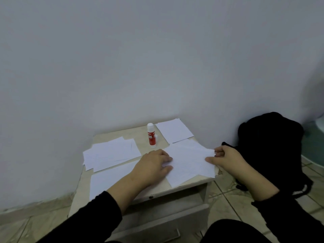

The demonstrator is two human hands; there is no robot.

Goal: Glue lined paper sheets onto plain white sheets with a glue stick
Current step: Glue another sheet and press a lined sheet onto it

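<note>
On table [129,135]: glue stick [151,135] upright, cap up.

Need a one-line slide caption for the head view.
Left hand presses a paper sheet flat while right hand pinches its edge; glue stick stands behind.

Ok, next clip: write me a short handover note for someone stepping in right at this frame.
Left hand: fingers press on the left part of the sheet of paper in the middle of the small table.
Right hand: pinches that sheet's right edge.
Glue stick: upright at the back of the table, untouched; whether capped is unclear.
Paper pile back left, one sheet back right, another sheet front left under the left arm.
Done: cannot tell whether anything is glued.
Left: glue and press the held sheet, then the rest.
</note>
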